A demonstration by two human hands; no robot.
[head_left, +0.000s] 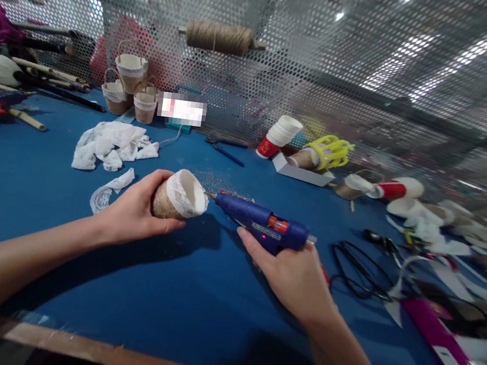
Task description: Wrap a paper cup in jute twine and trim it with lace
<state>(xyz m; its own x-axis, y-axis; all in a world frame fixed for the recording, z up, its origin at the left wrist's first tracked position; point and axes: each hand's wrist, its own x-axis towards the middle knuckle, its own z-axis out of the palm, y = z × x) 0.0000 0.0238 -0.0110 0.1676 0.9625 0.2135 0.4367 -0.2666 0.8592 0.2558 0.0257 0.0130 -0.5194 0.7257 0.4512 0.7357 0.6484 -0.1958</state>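
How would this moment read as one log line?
left hand: holds lace-rimmed cup | right hand: holds blue glue gun | nozzle: by cup rim

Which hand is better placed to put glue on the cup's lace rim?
Right, probably: the right hand holds the blue glue gun, its nozzle almost at the cup that the left hand grips.

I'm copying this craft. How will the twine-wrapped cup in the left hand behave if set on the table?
Likely light: the left hand holds the cup sideways, unaided. Its rough twine wrap should resist slipping. Laid on its side, the tapered round body would probably roll in a curve.
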